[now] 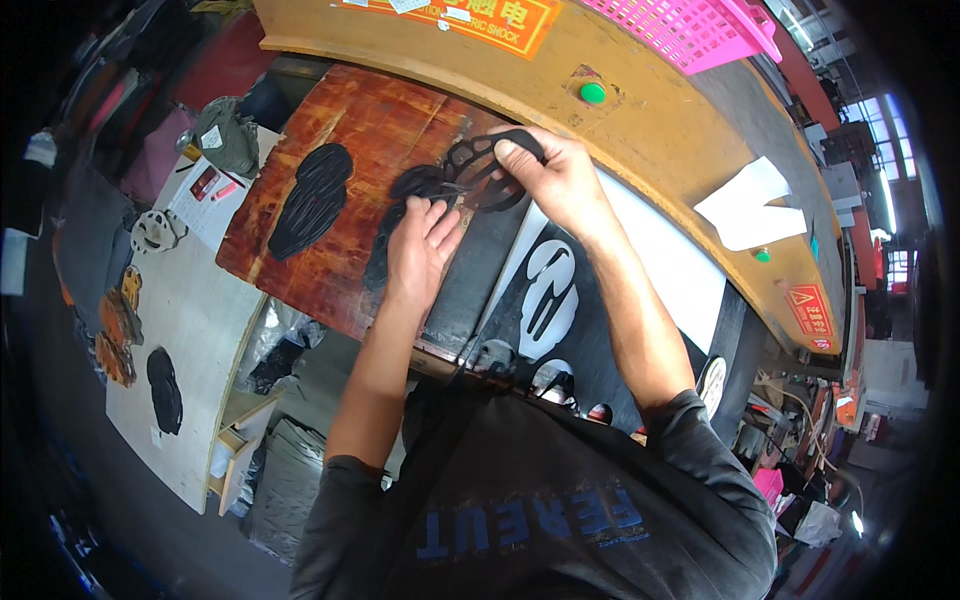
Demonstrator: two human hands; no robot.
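My right hand [562, 182] grips a black cut-out piece [490, 170] with rounded lattice openings, its thumb pressed on the far right edge. The piece is raised over the right end of a reddish-brown wooden board [370, 120]. Left of it, my left hand [422, 245] has its palm partly up and fingers apart. Those fingertips are beside dark flat pieces [416, 182], some hidden behind the hand; whether they touch I cannot make out. Farther left on the board lies a stack of black sole-shaped pieces [312, 200].
An ochre machine beam [660, 140] with green buttons [593, 93] crosses behind the board. White cut-out pieces [548, 300] lie on a black surface beside a white sheet [650, 260]. On the left, a pale table [200, 330] carries a black stack [164, 390] and orange-brown pieces [118, 335].
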